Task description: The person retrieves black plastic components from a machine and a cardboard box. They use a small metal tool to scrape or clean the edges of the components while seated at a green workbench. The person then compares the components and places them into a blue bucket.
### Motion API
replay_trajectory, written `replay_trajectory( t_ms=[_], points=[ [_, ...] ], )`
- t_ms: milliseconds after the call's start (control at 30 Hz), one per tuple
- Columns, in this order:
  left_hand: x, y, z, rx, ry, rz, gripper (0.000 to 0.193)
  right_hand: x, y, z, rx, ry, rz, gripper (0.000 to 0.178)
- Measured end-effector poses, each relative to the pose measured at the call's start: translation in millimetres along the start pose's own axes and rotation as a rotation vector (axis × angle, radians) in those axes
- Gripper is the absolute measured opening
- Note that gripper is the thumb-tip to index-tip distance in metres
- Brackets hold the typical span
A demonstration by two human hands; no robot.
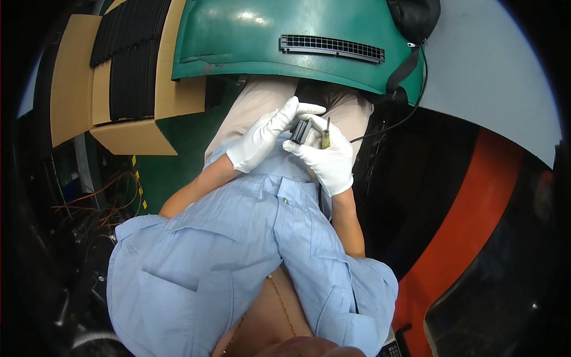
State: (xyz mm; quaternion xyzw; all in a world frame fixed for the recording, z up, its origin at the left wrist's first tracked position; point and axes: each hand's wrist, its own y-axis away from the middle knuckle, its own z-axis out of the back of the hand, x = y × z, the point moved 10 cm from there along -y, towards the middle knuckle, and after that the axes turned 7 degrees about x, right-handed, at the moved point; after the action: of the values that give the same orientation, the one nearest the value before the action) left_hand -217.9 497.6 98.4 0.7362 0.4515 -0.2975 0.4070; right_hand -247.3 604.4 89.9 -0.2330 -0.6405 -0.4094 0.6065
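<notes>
In front of my lap both gloved hands meet around a small black plastic part (301,131), dark and blocky with lengthwise ridges. My left hand (262,140) closes on its far side, the thumb raised along it and the fingers partly hidden behind. My right hand (331,160) presses its thumb against the part's near end. Tucked in that right hand is a slim tool with a yellowish handle (325,141) and a thin dark tip pointing away from me; its exact kind is unclear. White gloves cover both hands.
Beyond my knees, a long black grid strip (331,49) lies on the green work surface (238,35). A cardboard box (128,138) with stacked black strips stands at left. A black pouch (414,18) and cable (423,77) are at far right, beside a grey surface (488,65).
</notes>
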Motion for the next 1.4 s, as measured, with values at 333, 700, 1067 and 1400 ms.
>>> replay_trajectory(
  t_ms=[333,700,1067,1400],
  points=[
    [5.0,2.4,-3.0,0.157,-0.042,-0.09,0.064,11.0,9.0,2.3,-0.057,0.228,0.165,0.051],
    [4.3,8.9,-0.9,0.177,-0.138,-0.042,0.075,27.3,11.1,-6.0,-0.046,0.315,0.22,0.046],
    [11.9,6.6,5.1,0.086,-0.152,0.006,0.051,7.8,10.4,-7.5,-0.045,0.303,0.102,0.05],
    [15.2,2.1,3.4,0.072,-0.18,-0.028,0.051,-1.6,9.2,-2.4,-0.052,0.249,0.079,0.053]
  ],
)
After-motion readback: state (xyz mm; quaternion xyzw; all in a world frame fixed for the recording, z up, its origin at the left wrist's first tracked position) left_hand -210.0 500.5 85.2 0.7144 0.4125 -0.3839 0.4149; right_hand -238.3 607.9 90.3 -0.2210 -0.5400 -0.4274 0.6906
